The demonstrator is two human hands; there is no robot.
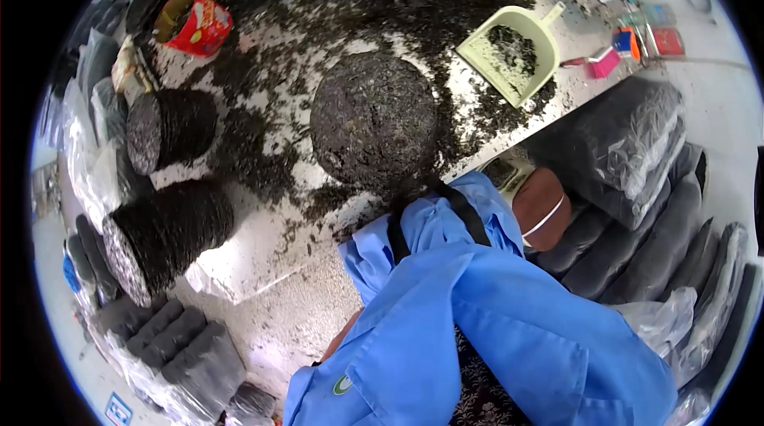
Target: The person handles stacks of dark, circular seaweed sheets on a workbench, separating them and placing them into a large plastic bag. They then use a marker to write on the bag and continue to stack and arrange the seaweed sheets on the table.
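Note:
My blue sleeves (485, 203) reach to the table's near edge, with dark bands across them. Both my hands are hidden from sight, so what they hold or touch does not show. Nearest to the sleeves lies a dark round cake (374, 120), rough on top, looking like pressed dried seaweed. Loose dark flakes (255, 143) surround it on the pale table (263, 255). Two stacks of similar thin round sheets lie on their sides at the left: a smaller stack (175, 128) and a longer stack (171, 231) nearer to me.
A pale green dustpan (543, 44) holding flakes sits at the right; a red tub (208, 27) stands far left. Bagged dark stacks (621, 147) fill the right side, and more bagged stacks (183, 346) the lower left. A brown round seat (541, 209) is beside my right sleeve.

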